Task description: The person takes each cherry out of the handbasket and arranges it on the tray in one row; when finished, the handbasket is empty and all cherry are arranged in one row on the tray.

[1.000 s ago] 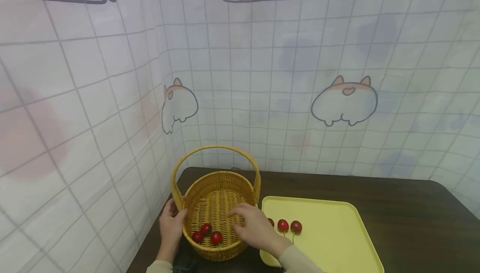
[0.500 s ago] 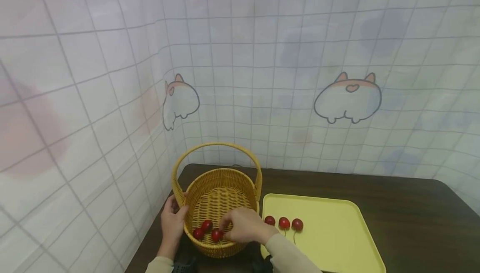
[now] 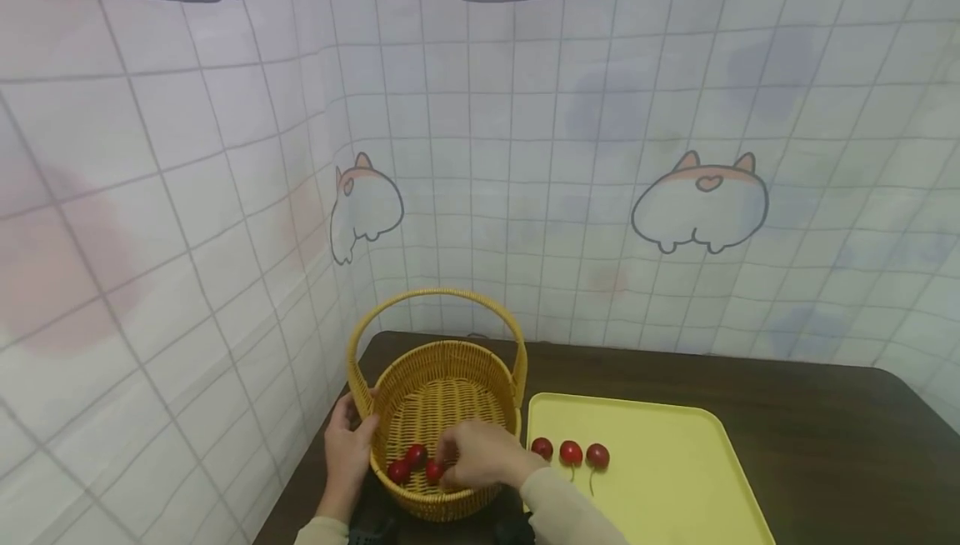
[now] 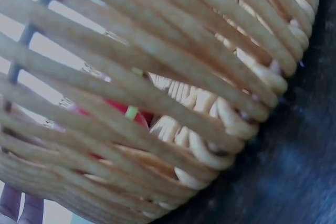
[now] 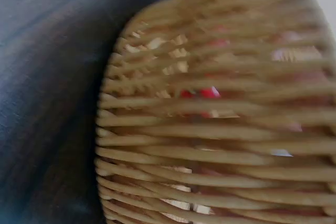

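A round yellow wicker basket (image 3: 450, 353) with a tall arched handle stands at the near left of the table. My left hand (image 3: 347, 451) grips its left side by the foot of the handle. Inside, my right hand (image 3: 480, 453) pinches a red cherry (image 3: 433, 470), partly covered by the fingers. Two other cherries, one lower left (image 3: 399, 471) and one just above it (image 3: 416, 455), lie on the basket floor. In the left wrist view, the woven wall (image 4: 157, 77) fills most of the picture, with red showing through gaps; the right wrist view shows similar weave (image 5: 220, 129).
A yellow tray (image 3: 667, 478) lies right of the basket. On its left part sit a dark cherry (image 3: 542, 448), a bright red cherry (image 3: 571, 453) and another cherry (image 3: 597, 457) with its stem. The dark table (image 3: 810, 412) meets patterned wall cloth behind and left.
My right hand has moved left and down inside the basket, from above its right part to the nearest cherry, and its fingers have closed on it. The left hand keeps its grip.
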Available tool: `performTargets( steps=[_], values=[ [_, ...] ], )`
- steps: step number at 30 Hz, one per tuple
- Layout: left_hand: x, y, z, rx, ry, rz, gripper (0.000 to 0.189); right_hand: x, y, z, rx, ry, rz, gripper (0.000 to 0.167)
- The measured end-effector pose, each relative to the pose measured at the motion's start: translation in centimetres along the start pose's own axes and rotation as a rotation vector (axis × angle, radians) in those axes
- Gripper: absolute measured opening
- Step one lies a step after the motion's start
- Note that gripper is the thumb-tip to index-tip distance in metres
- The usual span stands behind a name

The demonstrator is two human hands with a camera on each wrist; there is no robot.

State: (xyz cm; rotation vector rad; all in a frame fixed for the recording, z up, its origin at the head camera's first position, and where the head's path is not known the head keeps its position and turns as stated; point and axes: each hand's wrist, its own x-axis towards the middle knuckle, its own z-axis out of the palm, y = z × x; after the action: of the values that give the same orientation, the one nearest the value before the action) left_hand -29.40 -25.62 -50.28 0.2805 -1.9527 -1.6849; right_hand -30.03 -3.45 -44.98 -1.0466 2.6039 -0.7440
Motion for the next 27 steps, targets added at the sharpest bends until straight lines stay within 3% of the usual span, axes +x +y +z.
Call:
performTargets(
  steps=[4,12,27],
  values=[
    [0.00,-0.08,0.04,-0.009,0.000,-0.002,0.039,0.32,-0.04,0.22,-0.038,0.052,-0.015,0.030],
    [-0.16,-0.01,-0.01,-0.001,-0.001,-0.009,0.041,0.50,-0.18,0.32,0.027,-0.069,-0.078,0.019],
    [-0.07,-0.31,-0.14,-0.011,-0.031,0.007,0.040,0.54,-0.29,0.63,-0.002,-0.087,-0.054,0.021]
  ],
)
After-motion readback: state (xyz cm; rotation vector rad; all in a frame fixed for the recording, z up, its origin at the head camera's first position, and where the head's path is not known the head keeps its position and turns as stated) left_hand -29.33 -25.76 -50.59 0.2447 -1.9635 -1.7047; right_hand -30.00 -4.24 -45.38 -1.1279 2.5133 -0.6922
